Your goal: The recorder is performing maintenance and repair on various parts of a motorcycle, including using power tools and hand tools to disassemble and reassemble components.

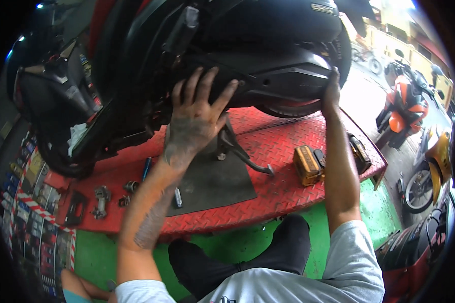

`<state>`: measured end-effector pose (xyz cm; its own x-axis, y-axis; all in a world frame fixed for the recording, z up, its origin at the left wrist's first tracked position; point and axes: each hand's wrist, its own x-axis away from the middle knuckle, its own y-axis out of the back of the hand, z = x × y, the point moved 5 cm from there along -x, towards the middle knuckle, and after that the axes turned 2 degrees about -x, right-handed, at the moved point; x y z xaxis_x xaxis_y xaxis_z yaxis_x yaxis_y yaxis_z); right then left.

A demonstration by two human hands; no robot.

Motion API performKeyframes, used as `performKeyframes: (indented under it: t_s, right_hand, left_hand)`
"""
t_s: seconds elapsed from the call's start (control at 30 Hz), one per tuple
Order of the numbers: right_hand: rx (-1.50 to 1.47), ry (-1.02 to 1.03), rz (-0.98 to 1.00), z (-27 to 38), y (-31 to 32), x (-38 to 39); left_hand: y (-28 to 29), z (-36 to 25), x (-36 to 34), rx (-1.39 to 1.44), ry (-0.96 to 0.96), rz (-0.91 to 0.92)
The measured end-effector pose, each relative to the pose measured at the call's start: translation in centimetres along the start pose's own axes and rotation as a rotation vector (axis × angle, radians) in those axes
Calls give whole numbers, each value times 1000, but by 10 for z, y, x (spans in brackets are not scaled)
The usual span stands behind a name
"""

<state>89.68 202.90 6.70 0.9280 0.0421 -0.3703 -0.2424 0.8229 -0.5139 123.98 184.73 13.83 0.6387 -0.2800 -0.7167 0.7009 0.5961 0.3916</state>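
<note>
The scooter (268, 25) stands on a red lift platform (283, 129), its long black transmission cover (280, 76) facing me. My left hand (194, 111) rests spread on the front part of this cover, fingers apart and pointing away. At the cover's rear end, beside the rear wheel (345, 53), my right hand (332, 91) holds its edge. That hand appears side-on, some of its fingers hidden. Below the cover, a black stand lever (245, 156) sticks out over a dark mat (217, 184).
A yellow-and-black power tool (308, 164) lies near my right forearm. Metal parts (101, 202), a blue-handled tool (146, 169) and a small silver tool (178, 198) lie at left. Parked motorcycles (404, 103) stand right. Another person's arm (86, 285) shows lower left.
</note>
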Motion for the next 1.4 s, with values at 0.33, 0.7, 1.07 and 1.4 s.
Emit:
performKeyframes:
  t_s: [0.33,0.7,1.07,1.4]
  right_hand:
    - [237,95,421,26,-5,-14]
    - [577,396,406,5,19,-79]
    - [662,434,484,4,28,-80]
    - [261,15,349,33,-14,-4]
  left_hand:
    - [-50,65,158,1245,1049,21]
    - [31,132,338,409,1049,729]
    - [47,104,375,66,1128,763]
    - [-6,148,302,665,952,21]
